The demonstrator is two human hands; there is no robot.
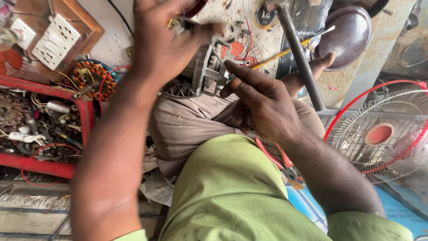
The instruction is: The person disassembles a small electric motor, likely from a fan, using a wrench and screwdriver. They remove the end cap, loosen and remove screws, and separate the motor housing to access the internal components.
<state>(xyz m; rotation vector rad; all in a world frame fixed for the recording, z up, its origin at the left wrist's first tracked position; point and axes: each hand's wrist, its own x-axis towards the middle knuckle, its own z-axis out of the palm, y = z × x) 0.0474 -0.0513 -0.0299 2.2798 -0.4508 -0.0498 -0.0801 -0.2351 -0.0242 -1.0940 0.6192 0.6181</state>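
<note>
Green shirt below; my left hand (165, 40) clamps the fan motor (200, 71) at upper centre, right hand (263, 105) pinching a thin tool (221, 60) into its housing, casing not yet apart.

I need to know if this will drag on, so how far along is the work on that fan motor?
Done: the fan motor is out of any fan and sits over the lap, housing exposed. In hand: the left hand steadies it while the right hand works a thin tool at its bracket. Left: the fan guard lies apart on the floor, and red-handled pliers wait by the thigh, so reassembly looks undone.
</note>
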